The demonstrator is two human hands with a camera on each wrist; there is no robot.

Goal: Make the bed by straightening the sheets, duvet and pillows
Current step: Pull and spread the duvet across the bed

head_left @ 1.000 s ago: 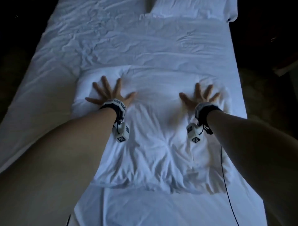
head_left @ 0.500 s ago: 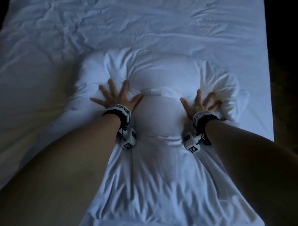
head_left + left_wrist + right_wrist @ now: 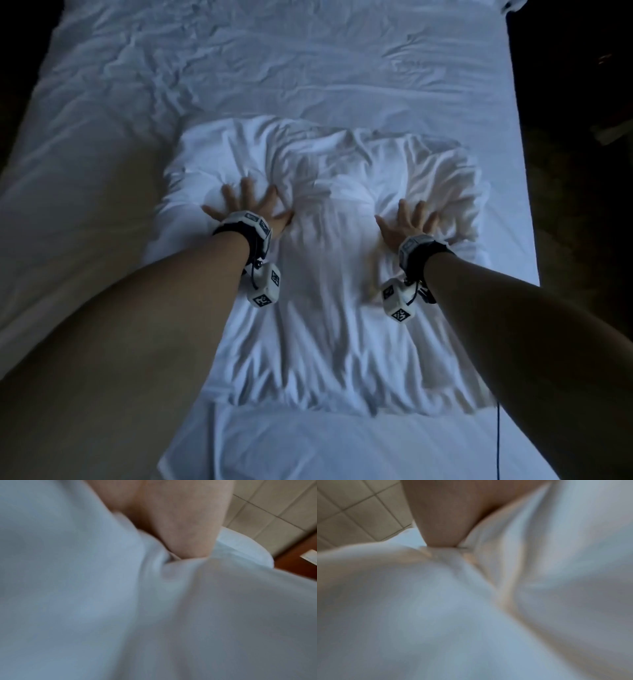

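— Surroundings? Any obstruction?
— Wrinkled white sheet covers the bed beyond both hands; dark floor lies either side. Nothing blocks the pillow.
— Hands?
— Left hand and right hand, fingers spread flat, press the pillow's far half; it bulges between them and lies creased beneath both wrists.

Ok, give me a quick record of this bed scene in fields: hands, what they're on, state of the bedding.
left hand: flat, fingers spread, pressing the pillow's left part
right hand: flat, fingers spread, pressing its right part
pillow: white, creased, lying across the middle of the bed, puffed between the hands
sheet: white, wrinkled, covering the mattress
second pillow: not seen
cable: thin, dark, running down by the right forearm
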